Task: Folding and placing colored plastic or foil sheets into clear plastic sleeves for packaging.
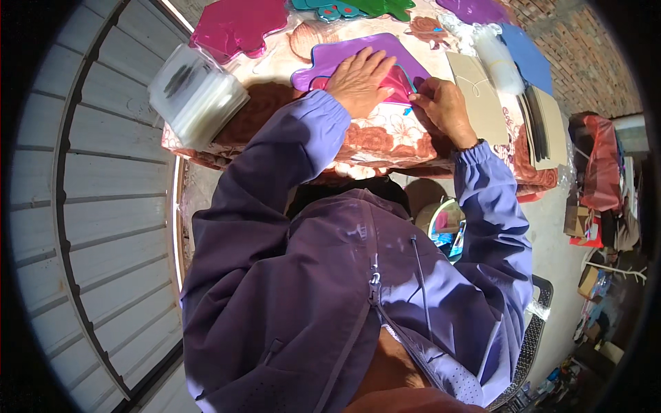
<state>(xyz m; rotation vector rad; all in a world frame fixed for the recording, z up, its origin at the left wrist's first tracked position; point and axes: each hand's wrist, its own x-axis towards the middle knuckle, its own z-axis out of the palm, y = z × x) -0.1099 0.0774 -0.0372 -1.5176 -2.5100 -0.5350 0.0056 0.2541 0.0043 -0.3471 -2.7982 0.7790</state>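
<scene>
A flat, shiny purple foil balloon (322, 58) with a pink part (401, 84) lies on the patterned cloth in front of me. My left hand (359, 81) presses flat on it, fingers stretched out. At the right edge of the pink part, near a thin blue line, my right hand (441, 103) is closed, thumb and forefinger pinching the foil's edge. Just right of that hand lies a beige card (477, 96) with a thin pale string on it.
Clear plastic bags (196, 96) are stacked at the table's left edge. Magenta foil (237, 27) and green foil (382, 7) lie at the far side. A clear plastic roll (500, 65), blue sheet (527, 58) and upright cards (540, 127) stand right. A bin (444, 224) is below.
</scene>
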